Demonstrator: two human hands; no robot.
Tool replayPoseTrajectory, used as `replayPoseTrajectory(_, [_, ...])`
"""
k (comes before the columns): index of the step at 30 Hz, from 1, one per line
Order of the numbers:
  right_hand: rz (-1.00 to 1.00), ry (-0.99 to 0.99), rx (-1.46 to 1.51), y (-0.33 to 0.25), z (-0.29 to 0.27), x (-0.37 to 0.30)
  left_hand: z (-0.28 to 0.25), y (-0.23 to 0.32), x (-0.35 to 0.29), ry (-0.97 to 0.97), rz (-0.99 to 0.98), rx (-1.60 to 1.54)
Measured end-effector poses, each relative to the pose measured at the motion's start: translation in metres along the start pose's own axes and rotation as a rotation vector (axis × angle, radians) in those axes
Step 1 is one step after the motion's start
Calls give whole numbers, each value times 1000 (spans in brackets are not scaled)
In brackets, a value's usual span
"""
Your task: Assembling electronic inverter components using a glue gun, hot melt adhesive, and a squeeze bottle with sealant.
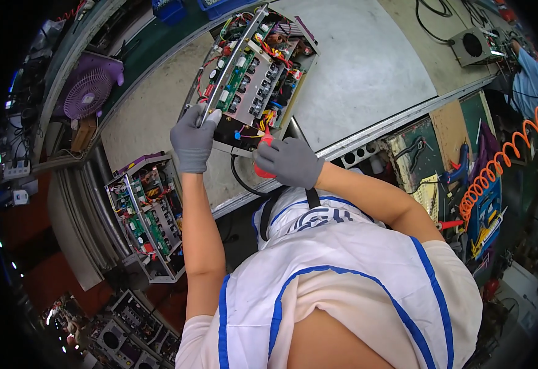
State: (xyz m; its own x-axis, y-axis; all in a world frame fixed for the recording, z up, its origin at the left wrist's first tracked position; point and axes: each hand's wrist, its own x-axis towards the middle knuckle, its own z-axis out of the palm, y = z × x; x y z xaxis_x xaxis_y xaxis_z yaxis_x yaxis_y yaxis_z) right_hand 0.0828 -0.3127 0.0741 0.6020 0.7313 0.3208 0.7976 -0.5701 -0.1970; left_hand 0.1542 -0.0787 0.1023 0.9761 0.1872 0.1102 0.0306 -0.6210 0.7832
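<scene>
An open electronic chassis [244, 92] lies on the workbench in front of me, with green circuit boards, coils and coloured wires inside. My left hand [193, 138], in a grey glove, is closed on the near end of the long metal bar [233, 61] that runs along the chassis. Also gloved in grey, my right hand [290, 162] grips a red-handled tool [263, 168] at the near end of the chassis. Its kind is hidden by my fingers. Close to that hand are a blue connector [237, 135] and yellow wires [269, 117].
A pale metal sheet [361, 61] covers part of the bench. Another open chassis [149, 215] stands below left. A purple fan [87, 92] is at the far left. On the right hang an orange coiled hose [507, 150] and pliers [410, 150]; a boxed unit [470, 46] sits far right.
</scene>
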Motion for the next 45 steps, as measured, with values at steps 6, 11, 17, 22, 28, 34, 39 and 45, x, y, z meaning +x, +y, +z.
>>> replayPoseTrajectory(6, [348,263,421,32,-10,0,0,5,-2,-17,-25,12])
replayPoseTrajectory(11, [701,465,673,61,-28,-20,0,2,-4,11,-19,-55])
replayPoseTrajectory(17, [643,557,540,74,-23,-18,-2,1,-1,-18,-50,-38])
replayPoseTrajectory(22, [477,493,409,72,-15,-13,-2,11,-1,-29,-64,-51])
replayPoseTrajectory(28, [432,434,349,69,-23,-11,-3,18,-3,-35,-60,-57])
replayPoseTrajectory(34, [504,481,408,78,-20,-10,-2,19,-6,-2,-23,-14])
replayPoseTrajectory(39, [589,370,400,84,-26,7,0,17,-8,-15,-21,36])
replayPoseTrajectory(45, [638,425,410,88,-27,-4,-4,22,-15,4,37,162])
